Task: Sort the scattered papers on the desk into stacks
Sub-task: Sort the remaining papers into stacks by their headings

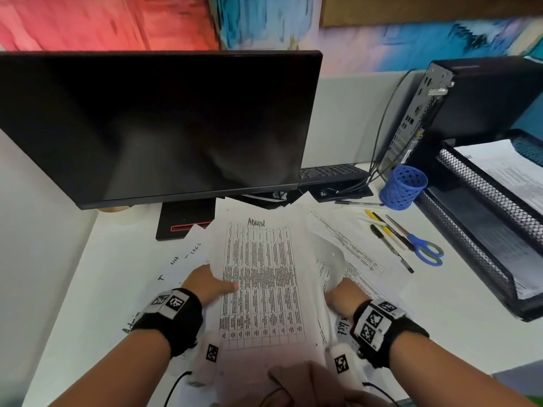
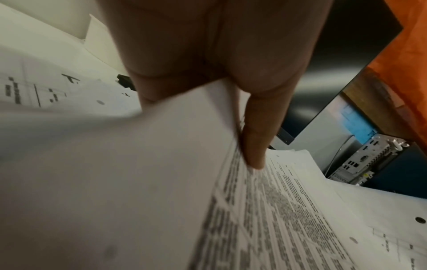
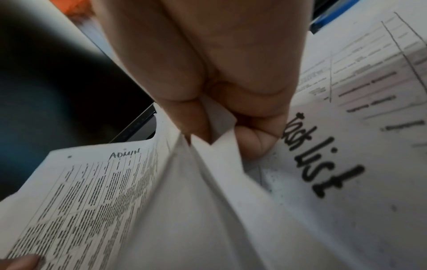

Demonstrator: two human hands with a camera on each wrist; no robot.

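Note:
Both hands hold a sheaf of white sheets above the desk. Its top sheet is the "ADMIN" sheet (image 1: 260,277), with a printed table on it. My left hand (image 1: 217,284) grips the sheaf's left edge, with the thumb (image 2: 254,146) lying on the print. My right hand (image 1: 340,292) pinches the right edge, where the paper folds between thumb and fingers (image 3: 251,144). The ADMIN sheet (image 3: 92,191) fans out to the left of that pinch. Loose on the desk are a "task list" sheet (image 3: 323,155), a "LOGS" sheet (image 1: 188,254) and tabled sheets (image 1: 355,251).
A dark monitor (image 1: 158,124) stands behind the papers, with a keyboard (image 1: 329,171) beyond it. On the right are a PC case (image 1: 458,107), a blue pen cup (image 1: 404,186), pens (image 1: 388,239), blue scissors (image 1: 423,248) and a black mesh tray (image 1: 482,183) that holds papers.

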